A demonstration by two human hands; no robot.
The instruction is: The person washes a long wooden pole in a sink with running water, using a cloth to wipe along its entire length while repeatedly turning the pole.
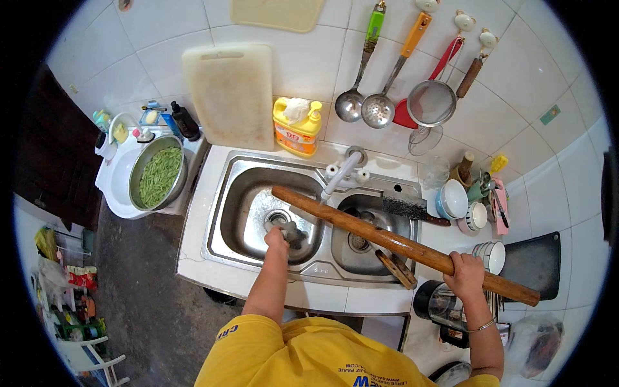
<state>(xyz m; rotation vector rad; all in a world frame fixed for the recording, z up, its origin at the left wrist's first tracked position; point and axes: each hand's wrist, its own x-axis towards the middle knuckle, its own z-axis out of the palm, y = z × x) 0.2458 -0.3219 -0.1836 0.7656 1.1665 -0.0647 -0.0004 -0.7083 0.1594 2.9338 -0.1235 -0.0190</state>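
A long, thick wooden rolling pin [387,239] slants across the double sink, its far left end over the left basin. My right hand [465,276] is closed round it toward its near right end. Down in the left basin [240,193], beside the drain, my left hand [276,238] grips a crumpled grey cloth [293,233]; my fingers are partly hidden. The white faucet [342,175] stands behind the pin, its spout reaching toward the pin. A black-bristled brush [405,208] with a wooden handle lies over the right basin.
A wooden tool [396,269] rests at the right basin's front edge. Bowls [454,198] and a dark board [532,266] stand to the right. Behind are a yellow jug [297,132], a cutting board [229,97] and hanging ladles [349,105]. Green beans fill a metal bowl [182,184] at left.
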